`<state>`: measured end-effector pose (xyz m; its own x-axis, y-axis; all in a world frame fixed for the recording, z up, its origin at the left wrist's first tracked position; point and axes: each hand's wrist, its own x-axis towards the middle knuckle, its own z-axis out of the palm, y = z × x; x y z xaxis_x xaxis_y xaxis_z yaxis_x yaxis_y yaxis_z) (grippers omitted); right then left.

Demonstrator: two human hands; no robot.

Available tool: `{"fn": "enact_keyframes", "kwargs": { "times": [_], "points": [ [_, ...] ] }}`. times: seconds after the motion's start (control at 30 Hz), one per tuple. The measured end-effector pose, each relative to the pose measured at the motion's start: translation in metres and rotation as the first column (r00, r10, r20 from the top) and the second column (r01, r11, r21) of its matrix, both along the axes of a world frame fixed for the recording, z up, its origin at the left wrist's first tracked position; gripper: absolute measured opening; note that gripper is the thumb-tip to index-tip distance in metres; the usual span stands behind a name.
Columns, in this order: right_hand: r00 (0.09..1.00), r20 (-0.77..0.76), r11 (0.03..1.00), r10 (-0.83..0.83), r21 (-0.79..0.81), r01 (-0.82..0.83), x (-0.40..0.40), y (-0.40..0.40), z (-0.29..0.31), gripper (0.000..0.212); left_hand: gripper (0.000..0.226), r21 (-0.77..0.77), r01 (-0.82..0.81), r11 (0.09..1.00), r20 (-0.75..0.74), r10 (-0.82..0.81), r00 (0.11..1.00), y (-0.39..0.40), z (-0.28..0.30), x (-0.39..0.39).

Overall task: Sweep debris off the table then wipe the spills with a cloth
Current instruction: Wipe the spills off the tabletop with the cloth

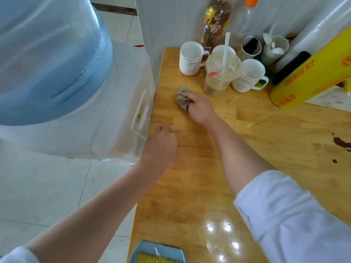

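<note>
Bright, even daylight fills the room, and shadows are faint. White glare spots sit on the table (199, 186) at 5 o'clock. The wide lens bends the edges, bulging the water bottle (47, 54) at 10 o'clock; the whole picture is slightly soft.

The right hand (199, 109) covers part of the cloth (182, 98), the blue dustpan (152, 251) is cut off at the near edge, and the far bottles' tops are cut off.
</note>
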<state>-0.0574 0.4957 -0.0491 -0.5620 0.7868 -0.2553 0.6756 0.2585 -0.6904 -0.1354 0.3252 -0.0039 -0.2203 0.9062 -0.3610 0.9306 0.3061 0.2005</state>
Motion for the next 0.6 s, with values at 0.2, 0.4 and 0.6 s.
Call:
{"fn": "enact_keyframes", "kwargs": {
  "times": [0.2, 0.4, 0.6],
  "points": [
    [0.956, -0.101, 0.933, 0.275, -0.211, -0.291, -0.029, -0.059, 0.004, 0.043, 0.032, 0.030, -0.065, 0.997, -0.004, 0.065, 0.998, -0.006, 0.003, -0.002],
    [0.999, -0.044, 0.976, -0.008, -0.216, -0.002, 0.023, -0.019, 0.007, 0.047, 0.049, -0.032, 0.162, 0.986, 0.089, -0.159, 0.983, -0.011, -0.006, 0.002],
    [0.981, -0.021, 0.976, 0.191, -0.099, -0.192, 0.027, -0.039, 0.005, 0.047, 0.060, -0.033, 0.152, 0.988, 0.045, -0.150, 0.988, -0.001, -0.011, -0.006]
  ]
}}
